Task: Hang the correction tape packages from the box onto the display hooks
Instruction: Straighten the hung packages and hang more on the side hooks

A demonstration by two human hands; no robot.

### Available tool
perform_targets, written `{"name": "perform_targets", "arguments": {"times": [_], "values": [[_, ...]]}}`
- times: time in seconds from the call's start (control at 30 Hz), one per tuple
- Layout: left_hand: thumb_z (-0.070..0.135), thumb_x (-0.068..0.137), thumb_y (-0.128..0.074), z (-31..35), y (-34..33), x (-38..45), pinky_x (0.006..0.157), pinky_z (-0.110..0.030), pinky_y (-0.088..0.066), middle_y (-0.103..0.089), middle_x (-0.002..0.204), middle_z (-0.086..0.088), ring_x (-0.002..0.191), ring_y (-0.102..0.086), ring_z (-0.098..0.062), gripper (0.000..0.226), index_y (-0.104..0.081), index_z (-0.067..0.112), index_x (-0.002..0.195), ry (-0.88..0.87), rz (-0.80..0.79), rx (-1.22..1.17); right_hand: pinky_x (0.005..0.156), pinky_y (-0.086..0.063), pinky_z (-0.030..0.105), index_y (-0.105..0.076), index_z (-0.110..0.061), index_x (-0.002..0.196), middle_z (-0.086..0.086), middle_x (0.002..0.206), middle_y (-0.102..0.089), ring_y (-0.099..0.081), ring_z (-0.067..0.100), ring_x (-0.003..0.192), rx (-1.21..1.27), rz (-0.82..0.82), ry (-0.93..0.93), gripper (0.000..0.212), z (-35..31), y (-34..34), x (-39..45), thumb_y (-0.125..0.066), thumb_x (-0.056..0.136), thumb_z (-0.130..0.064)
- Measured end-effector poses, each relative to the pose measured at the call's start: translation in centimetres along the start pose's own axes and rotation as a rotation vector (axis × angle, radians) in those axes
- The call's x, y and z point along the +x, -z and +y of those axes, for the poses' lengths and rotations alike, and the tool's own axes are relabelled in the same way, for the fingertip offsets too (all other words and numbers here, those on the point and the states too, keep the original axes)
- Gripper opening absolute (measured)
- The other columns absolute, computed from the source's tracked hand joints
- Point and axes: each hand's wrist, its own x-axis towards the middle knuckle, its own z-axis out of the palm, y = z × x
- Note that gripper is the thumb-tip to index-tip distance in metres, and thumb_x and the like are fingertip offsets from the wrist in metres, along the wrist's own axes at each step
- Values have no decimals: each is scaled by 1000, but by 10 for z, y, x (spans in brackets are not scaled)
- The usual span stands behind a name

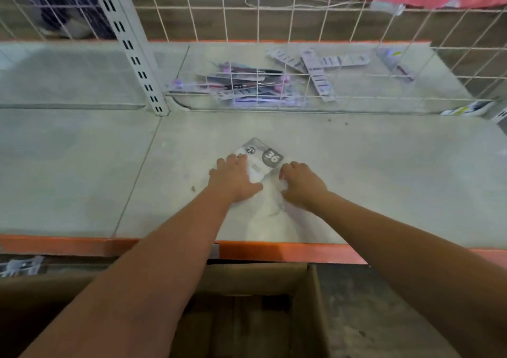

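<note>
1. Cardboard box (255, 316) sits closest to camera, below the shelf edge, flaps open; contents too dark to make out.
2. Orange shelf lip (274, 252) runs across just above the box; both forearms cross over it.
3. Correction tape package (260, 162) lies flat on the grey shelf (82, 171), about mid-depth; "36" badge at its far right corner.
4. Left hand (234, 179): palm down on the package's left part, fingers spread and fairly straight, pressing rather than gripping.
5. Right hand (300, 186): just right of the package, fingers curled down to the surface. Can't tell if it has hold of anything, the area under it is washed out.
6. Wire grid panel (274, 55) stands at the back; loose pen packs (247, 83) lie behind it.
</note>
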Motion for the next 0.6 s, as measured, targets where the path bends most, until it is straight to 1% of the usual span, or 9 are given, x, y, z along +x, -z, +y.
{"name": "perform_targets", "arguments": {"times": [0.07,0.13,0.23,0.33,0.4,0.47,0.5,0.53,0.6], "values": [[51,85,-55,10,-10,7,106,-45,-28,-18,153,-13,135,-26,-35,85,-13,16,150,30,0,109,93,-42,35,-48,-12,124,7,125,-47,-39,24,122,-20,-8,3,37,3,2,0,-50,87,-9],[39,89,-53,14,-12,14,103,-42,-32,-28,148,-16,130,-35,-36,75,-16,14,149,71,56,178,90,-44,35,-48,-11,122,8,123,-47,-41,25,120,-38,-6,17,36,5,2,0,-50,86,-8],[16,97,-40,16,-6,23,94,-38,-40,-50,132,-15,120,-50,-33,44,-33,12,140,84,163,213,87,-44,35,-48,-9,120,8,121,-48,-42,25,118,-54,-20,26,35,7,3,-1,-48,86,-5],[18,100,-39,11,8,18,78,-33,-40,-60,119,-12,110,-58,-31,27,-51,12,124,29,196,144,87,-44,34,-49,-9,121,9,121,-49,-43,25,118,-68,-55,10,34,10,10,-8,-47,87,-4],[26,99,-45,3,22,6,73,-30,-38,-63,110,-14,103,-59,-32,24,-60,12,113,27,197,-35,87,-44,35,-49,-8,122,9,122,-48,-43,25,120,-72,-80,-13,35,10,22,-19,-47,88,-4],[27,92,-58,-2,38,-15,65,-29,-37,-64,95,-14,88,-59,-30,18,-64,12,99,16,120,-291,91,-43,35,-49,-9,124,10,123,-48,-42,26,122,-66,-107,-38,36,7,42,-36,-47,89,-6],[25,88,-65,-3,47,-27,60,-25,-36,-63,86,-10,77,-58,-25,13,-62,13,93,38,63,-470,92,-42,36,-48,-9,125,9,124,-47,-41,26,123,-60,-118,-50,36,5,55,-45,-46,89,-6],[24,81,-73,0,59,-42,59,-22,-37,-62,82,-7,71,-56,-20,17,-62,15,90,92,-11,-703,93,-42,36,-48,-9,126,9,125,-47,-41,26,123,-56,-129,-59,36,2,68,-56,-45,90,-7],[21,69,-79,9,83,-73,66,-22,-43,-66,80,-5,69,-60,-17,30,-64,15,94,194,-129,-1121,95,-42,37,-46,-9,127,10,126,-47,-41,26,124,-53,-149,-64,36,-5,100,-79,-45,91,-8]]}}
